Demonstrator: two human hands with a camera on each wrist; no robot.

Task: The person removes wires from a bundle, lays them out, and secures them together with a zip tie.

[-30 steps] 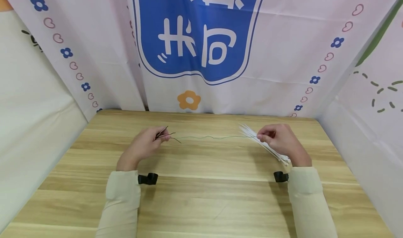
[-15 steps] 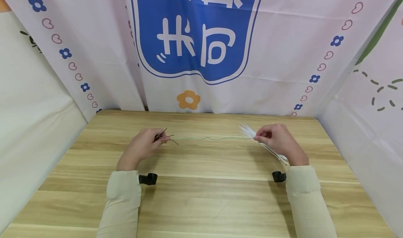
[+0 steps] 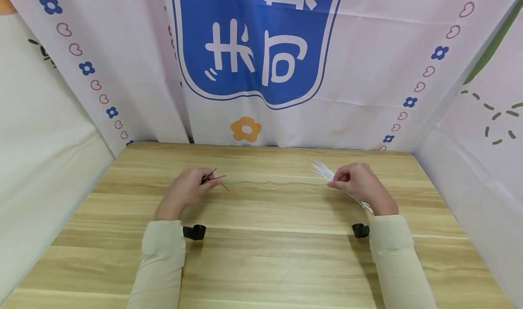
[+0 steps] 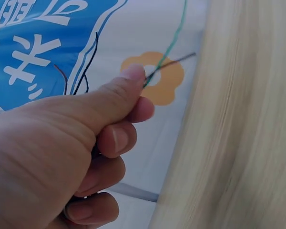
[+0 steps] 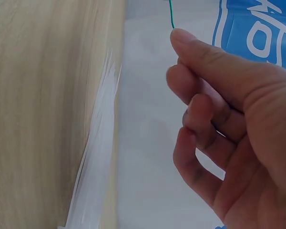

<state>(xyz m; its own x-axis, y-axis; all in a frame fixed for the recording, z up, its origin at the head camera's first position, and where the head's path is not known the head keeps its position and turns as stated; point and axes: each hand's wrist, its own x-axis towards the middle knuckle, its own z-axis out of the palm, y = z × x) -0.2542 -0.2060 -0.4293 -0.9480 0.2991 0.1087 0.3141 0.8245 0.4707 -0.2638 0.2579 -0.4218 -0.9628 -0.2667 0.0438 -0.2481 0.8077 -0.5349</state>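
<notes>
Wood-grain table (image 3: 269, 263), printed cloth backdrop (image 3: 359, 72) standing behind its far edge, beyond both grips.

Grip, left: the left hand (image 3: 189, 186) pinches one end of a green strand (image 4: 174, 40) between thumb and forefinger, no gap seen at the tips. Remaining fingers are curled in around dark strands (image 4: 91, 57), whose ends stick out past the thumb (count unclear; much is hidden in the palm).

Grip, right: the right hand (image 3: 361, 184) has thumb and forefinger tips together on the green strand's other end, the other fingers loosely bent. Just beside this grip, partly behind it in the head view, a white bundle of thin strips (image 5: 95, 157) lies on the table, fine tips aimed away and leftward. Contact with the hand: cannot tell.

Step in hand, as judged: drawing the green strand out lengthwise. Next move probably calls for even, gentle tension and a right pinch clear of the white bundle.

Orientation: green strand spans between the two pinches, long axis crosswise to the person, roughly parallel to the far table edge, slightly wavy mid-span. One dark end crosses it at the left fingertips.
</notes>
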